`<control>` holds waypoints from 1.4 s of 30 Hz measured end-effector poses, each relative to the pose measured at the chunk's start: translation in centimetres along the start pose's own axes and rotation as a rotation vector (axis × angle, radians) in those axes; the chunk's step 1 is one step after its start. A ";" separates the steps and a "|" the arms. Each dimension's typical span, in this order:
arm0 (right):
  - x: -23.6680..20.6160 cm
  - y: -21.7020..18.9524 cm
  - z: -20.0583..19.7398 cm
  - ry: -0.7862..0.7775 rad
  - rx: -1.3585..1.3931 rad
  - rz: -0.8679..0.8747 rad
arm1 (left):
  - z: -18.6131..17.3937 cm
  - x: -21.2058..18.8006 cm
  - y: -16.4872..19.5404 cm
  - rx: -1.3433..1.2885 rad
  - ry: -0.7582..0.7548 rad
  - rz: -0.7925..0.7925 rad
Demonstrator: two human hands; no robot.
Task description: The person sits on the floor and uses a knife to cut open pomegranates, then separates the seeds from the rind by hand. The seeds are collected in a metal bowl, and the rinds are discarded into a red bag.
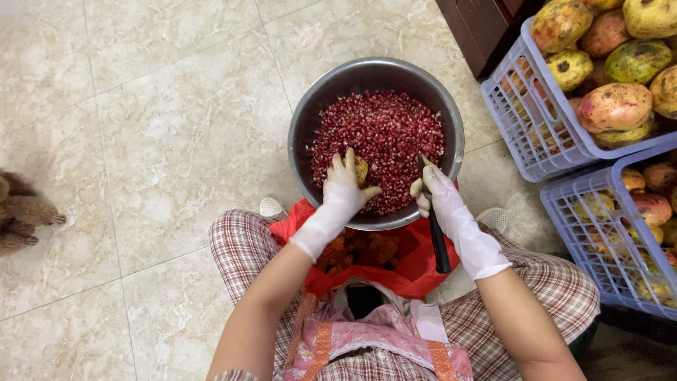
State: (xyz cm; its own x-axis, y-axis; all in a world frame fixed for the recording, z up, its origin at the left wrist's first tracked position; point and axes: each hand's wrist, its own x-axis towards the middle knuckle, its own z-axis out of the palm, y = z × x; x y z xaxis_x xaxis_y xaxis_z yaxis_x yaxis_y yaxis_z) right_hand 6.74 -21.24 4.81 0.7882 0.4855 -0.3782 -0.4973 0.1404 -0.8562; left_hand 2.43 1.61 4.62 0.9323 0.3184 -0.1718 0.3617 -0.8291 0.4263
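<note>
Left hand (pixel 343 189) clamped on pomegranate piece (pixel 361 169) over steel bowl (pixel 305 120) of arils (pixel 381 134) — right hand (pixel 438 194) grips black knife (pixel 437 236). Best kept low over the bowl, blade turned away from fingers.

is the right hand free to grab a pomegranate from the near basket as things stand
Probably not as it is: the right hand grips a black-handled knife over the bowl. The near basket sits open on that side, nothing blocking it.
</note>
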 end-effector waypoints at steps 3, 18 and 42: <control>-0.8 -1.1 0.3 -0.029 -0.004 0.036 | 1.1 2.4 -1.2 -0.068 0.035 -0.058; -3.9 -1.7 3.9 -0.321 -0.229 0.093 | 2.1 2.2 -2.7 -1.469 -0.262 0.101; -1.3 2.1 1.7 -0.184 -0.587 -0.081 | 3.1 2.0 -3.4 -1.749 -0.686 -0.323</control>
State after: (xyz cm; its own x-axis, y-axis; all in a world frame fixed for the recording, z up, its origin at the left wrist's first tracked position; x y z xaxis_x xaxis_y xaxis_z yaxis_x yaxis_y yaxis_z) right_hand 4.09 -20.11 4.08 0.7139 0.6413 -0.2814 -0.1147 -0.2894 -0.9503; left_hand 3.07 3.65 0.06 0.8332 -0.2311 -0.5023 0.5069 0.6820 0.5271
